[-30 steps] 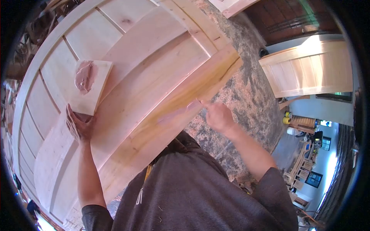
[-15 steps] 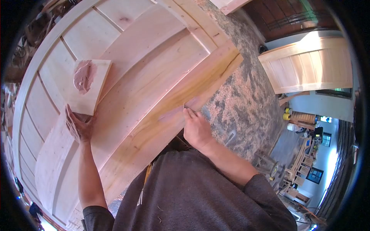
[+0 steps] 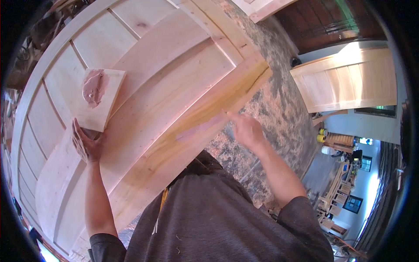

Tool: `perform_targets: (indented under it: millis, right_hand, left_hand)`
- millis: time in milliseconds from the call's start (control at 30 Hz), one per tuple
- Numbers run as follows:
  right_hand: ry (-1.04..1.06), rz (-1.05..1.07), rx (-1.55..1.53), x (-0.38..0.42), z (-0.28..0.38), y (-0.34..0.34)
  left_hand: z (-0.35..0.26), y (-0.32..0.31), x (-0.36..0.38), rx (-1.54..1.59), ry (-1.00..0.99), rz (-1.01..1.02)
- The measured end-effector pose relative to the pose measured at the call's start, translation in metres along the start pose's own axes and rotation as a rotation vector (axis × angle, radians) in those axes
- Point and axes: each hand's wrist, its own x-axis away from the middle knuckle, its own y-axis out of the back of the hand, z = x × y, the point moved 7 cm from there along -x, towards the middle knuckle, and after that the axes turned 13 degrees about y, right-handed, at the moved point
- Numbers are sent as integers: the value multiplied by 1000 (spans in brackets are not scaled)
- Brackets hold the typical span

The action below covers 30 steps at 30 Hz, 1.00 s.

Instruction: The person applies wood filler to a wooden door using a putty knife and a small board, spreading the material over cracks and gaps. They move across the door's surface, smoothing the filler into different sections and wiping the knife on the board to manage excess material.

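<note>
Left grip [image 3: 88, 145]: clamped on near end of wooden board [image 3: 106, 102], which extends beyond it | Board: probably light, stiff; best held by bare edges, clear of pink paste [image 3: 94, 89], likely soft, slippery | Right grip [image 3: 248, 131]: closure cannot be told; pink streak [image 3: 198, 129] just beside | Panelled wooden door [image 3: 150, 105], beneath left grip: probably heavy, rigid.

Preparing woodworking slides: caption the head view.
Left hand holding a paste-smeared board, right hand beside a pink streak on a paneled wooden door.
</note>
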Motion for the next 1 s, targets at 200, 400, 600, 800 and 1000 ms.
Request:
perform_targets:
  millis: [200,400,600,800,1000]
  right_hand:
    - [469,-116,128,10,2,-5]
    - [630,-148,224,10,-9,-12]
    - [559,48,144,12,-21,-22]
    - [527,141,121,-11,-33,5]
    - [590,125,124,0,-25,-5]
  left_hand:
    - [-1,1,0,-10,12,15]
    - [-9,5,1,-11,16,-13]
    - [-5,2,0,-31,12,-16]
    - [-9,5,1,-25,12,-32]
    - [-7,4,3,-15,22,-24]
